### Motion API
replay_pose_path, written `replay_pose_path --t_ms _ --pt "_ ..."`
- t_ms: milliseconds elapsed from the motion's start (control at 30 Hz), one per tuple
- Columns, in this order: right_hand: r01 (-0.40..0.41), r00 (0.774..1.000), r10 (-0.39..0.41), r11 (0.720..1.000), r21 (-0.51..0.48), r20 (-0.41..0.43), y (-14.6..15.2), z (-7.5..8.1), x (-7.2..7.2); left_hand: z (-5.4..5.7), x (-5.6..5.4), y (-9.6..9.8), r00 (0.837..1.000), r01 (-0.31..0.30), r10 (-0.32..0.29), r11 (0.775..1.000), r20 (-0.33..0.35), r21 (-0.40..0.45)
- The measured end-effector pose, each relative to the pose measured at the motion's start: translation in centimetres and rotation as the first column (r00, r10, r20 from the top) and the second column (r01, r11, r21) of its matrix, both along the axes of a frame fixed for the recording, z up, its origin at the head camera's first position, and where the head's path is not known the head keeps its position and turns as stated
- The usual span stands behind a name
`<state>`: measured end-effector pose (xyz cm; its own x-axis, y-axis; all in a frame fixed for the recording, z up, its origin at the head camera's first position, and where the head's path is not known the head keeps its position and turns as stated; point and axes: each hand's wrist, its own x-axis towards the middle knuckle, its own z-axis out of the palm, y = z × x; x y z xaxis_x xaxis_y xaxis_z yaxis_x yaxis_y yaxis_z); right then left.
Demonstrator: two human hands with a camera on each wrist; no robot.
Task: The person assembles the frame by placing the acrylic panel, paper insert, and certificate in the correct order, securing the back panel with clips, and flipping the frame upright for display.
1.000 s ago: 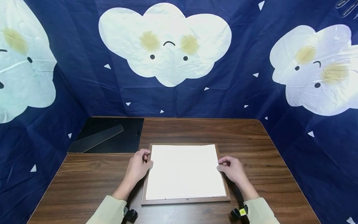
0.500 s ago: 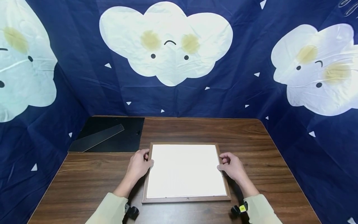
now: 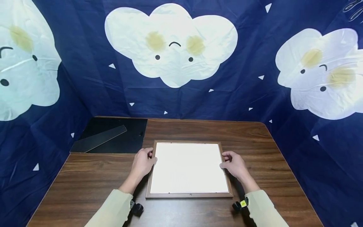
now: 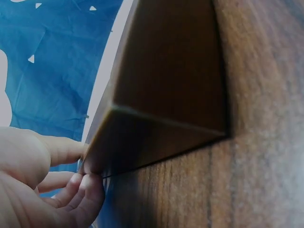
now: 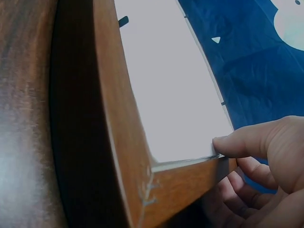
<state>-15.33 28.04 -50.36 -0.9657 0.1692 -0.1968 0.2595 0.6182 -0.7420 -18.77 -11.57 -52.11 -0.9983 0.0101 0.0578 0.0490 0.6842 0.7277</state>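
A brown wooden picture frame [image 3: 189, 195] lies in front of the person, holding a white sheet [image 3: 189, 167] inside its border. Small dark tabs show along the sheet's edges. At the frame's left side, the left hand [image 3: 143, 162] pinches the border, thumb on top and fingers beneath or beside it. Opposite it, the right hand [image 3: 234, 164] grips the right side. The right wrist view shows that thumb [image 5: 228, 144] pressing the sheet's edge near the border, with the other fingers curled outside the frame. In the left wrist view, the left fingertips [image 4: 92, 183] meet the frame's outer edge.
At the table's back left corner lies a black backing board [image 3: 136, 135] with a long stand leg [image 3: 102, 138] across it. The wood-grain table [image 3: 85, 176] is enclosed by a dark blue cloth [image 3: 175, 102] with cloud prints. Wrist cameras [image 3: 137, 209] hang below both sleeves.
The frame, with both hands on it, has shifted slightly away from the person. The sheet's far edge, uneven before, now sits straight inside the border, with tabs visible there.
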Motion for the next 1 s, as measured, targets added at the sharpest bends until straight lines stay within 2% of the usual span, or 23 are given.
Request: replay_pose_path --t_ms 267,400,533,633,800,1000 --pt "-0.006 1.0 0.006 1.0 0.015 0.01 -0.2 0.1 -0.8 0.2 -0.1 0.1 1.0 -0.012 0.012 1.0 -0.008 -0.009" --pt "-0.026 1.0 0.025 0.997 0.074 0.005 -0.5 0.2 -1.0 0.3 0.0 -0.3 1.0 -0.004 0.004 1.0 -0.002 0.024" --pt "-0.027 0.998 0.034 0.988 0.152 -0.044 -1.1 0.7 -1.3 0.5 0.1 -1.0 1.0 0.003 -0.003 0.999 -0.008 0.05" --pt "-0.02 0.996 0.034 0.985 0.173 -0.078 -1.6 1.2 -1.8 0.6 0.0 -1.6 1.0 0.007 -0.007 0.999 -0.014 0.052" --pt "-0.039 0.995 0.05 0.991 0.13 -0.082 -3.1 2.1 -2.7 0.7 -0.3 -2.7 1.0 0.003 -0.002 0.999 -0.032 0.032" --pt "-0.085 0.99 0.093 0.993 0.08 -0.104 -5.6 3.2 -4.0 1.5 -0.8 -4.3 0.998 -0.029 0.028 0.999 -0.062 -0.022"
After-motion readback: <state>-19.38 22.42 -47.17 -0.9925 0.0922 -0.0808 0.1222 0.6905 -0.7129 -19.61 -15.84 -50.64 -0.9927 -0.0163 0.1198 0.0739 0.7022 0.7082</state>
